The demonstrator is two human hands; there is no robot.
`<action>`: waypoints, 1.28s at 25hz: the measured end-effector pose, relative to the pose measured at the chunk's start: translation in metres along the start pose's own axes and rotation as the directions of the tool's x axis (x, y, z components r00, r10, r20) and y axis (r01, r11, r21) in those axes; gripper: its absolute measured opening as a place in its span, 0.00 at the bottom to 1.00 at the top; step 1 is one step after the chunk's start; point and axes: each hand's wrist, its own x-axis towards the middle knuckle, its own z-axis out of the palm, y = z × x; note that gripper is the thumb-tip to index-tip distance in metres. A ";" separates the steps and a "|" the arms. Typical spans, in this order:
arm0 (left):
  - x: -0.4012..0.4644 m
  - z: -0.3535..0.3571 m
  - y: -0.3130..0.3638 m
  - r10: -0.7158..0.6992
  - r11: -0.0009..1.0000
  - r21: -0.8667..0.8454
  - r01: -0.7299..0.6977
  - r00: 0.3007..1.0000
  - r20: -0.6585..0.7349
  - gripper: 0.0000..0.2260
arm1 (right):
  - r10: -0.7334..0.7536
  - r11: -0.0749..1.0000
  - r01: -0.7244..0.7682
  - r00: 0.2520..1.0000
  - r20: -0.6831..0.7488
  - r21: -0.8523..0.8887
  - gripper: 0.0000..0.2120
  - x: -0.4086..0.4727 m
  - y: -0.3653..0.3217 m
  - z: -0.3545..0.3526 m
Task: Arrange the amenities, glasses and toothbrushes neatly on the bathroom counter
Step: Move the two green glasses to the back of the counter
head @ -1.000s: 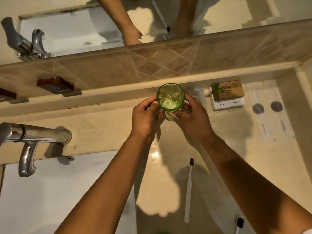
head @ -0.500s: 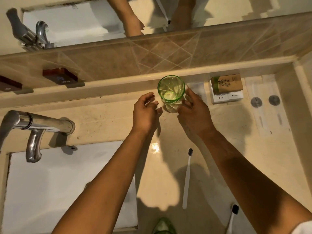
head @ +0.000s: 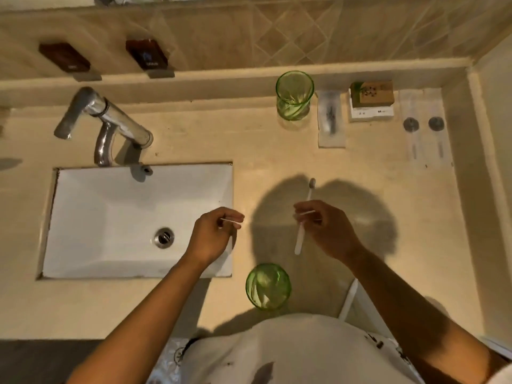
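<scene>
One green glass [head: 294,95] stands upright at the back of the counter [head: 388,206], against the ledge. A second green glass [head: 268,286] stands near the front edge, close to my body. A white toothbrush [head: 299,239] with a grey head lies in the middle of the counter, and my right hand [head: 329,231] has its fingertips pinched on the handle. Part of another white toothbrush [head: 349,299] shows under my right forearm. My left hand [head: 213,235] hovers over the sink's right edge with its fingers curled in and nothing in them.
A wrapped amenity packet [head: 331,117], a small brown and white box [head: 371,101] and two flat clear packets [head: 424,128] line the back right. The white sink [head: 116,217] and metal faucet [head: 105,117] fill the left. Two brown holders [head: 146,54] hang on the tiled wall.
Both hands let go of the green glass, which now stands at the back ledge, and drew back toward me. My right hand came down on the toothbrush. The view pulled back.
</scene>
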 end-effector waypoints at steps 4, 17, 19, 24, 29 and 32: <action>-0.060 0.016 -0.034 -0.029 0.999 -0.014 0.029 0.999 0.021 0.21 | 0.002 0.997 0.005 0.995 0.099 -0.074 0.23 -0.047 0.015 0.023; -0.117 0.039 -0.032 0.093 0.995 -0.061 -0.085 0.982 0.162 0.22 | -0.122 0.952 0.180 0.965 0.232 -0.249 0.28 -0.088 0.030 0.068; -0.117 0.037 -0.032 0.091 0.994 -0.078 -0.079 0.982 0.163 0.22 | -0.124 0.950 0.180 0.967 0.222 -0.255 0.27 -0.087 0.029 0.068; -0.107 0.035 -0.039 0.053 0.986 -0.166 -0.031 0.991 0.127 0.24 | -0.103 0.965 0.146 0.975 0.199 -0.217 0.30 -0.084 0.019 0.069; -0.065 0.027 -0.021 0.095 0.982 -0.161 -0.095 0.995 -0.011 0.24 | -0.180 0.950 0.203 0.977 0.118 -0.235 0.27 -0.042 -0.013 0.063; -0.028 0.018 0.002 0.111 0.967 -0.221 -0.124 0.991 -0.071 0.23 | -0.225 0.938 0.235 0.972 0.067 -0.255 0.21 -0.004 -0.037 0.056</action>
